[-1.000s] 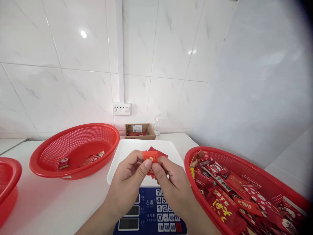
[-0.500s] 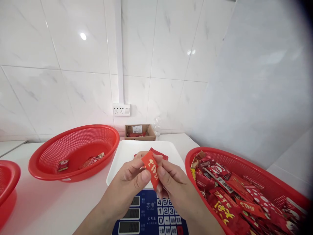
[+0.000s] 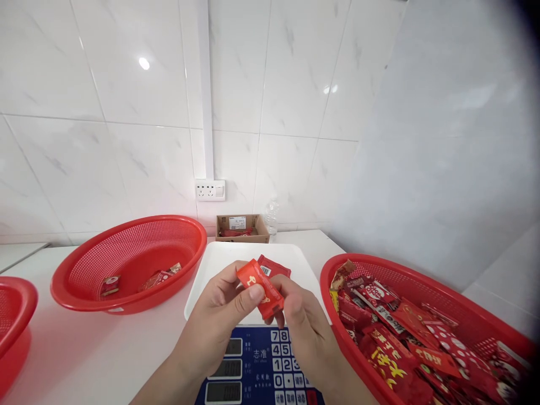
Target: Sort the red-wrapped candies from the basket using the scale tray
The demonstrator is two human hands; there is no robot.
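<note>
A small red snack packet (image 3: 258, 284) with gold lettering is tilted over the near edge of the white scale tray (image 3: 206, 264). My left hand (image 3: 221, 315) pinches it, thumb on its printed face. Beside the packet's lower right end is my right hand (image 3: 310, 326), its thumb lifted off the packet and its index finger bent near the edge. Part of the right fingertips is hidden behind the packet. Another red packet (image 3: 274, 266) with a barcode label lies on the tray behind my hands. Below them is the scale's blue keypad panel (image 3: 259, 365).
At the right stands a red basket (image 3: 337, 264) heaped with red snack packets (image 3: 405, 337). A second red basket (image 3: 126, 228) on the left holds a few packets. Another basket (image 3: 17, 292) is cut off at far left. A cardboard box (image 3: 261, 230) and clear plastic (image 3: 272, 214) sit by the wall.
The pinched packet has turned to lie flatter, its lower end swinging right. My right thumb has come off it and the right hand has opened slightly. More of the packet on the tray shows.
</note>
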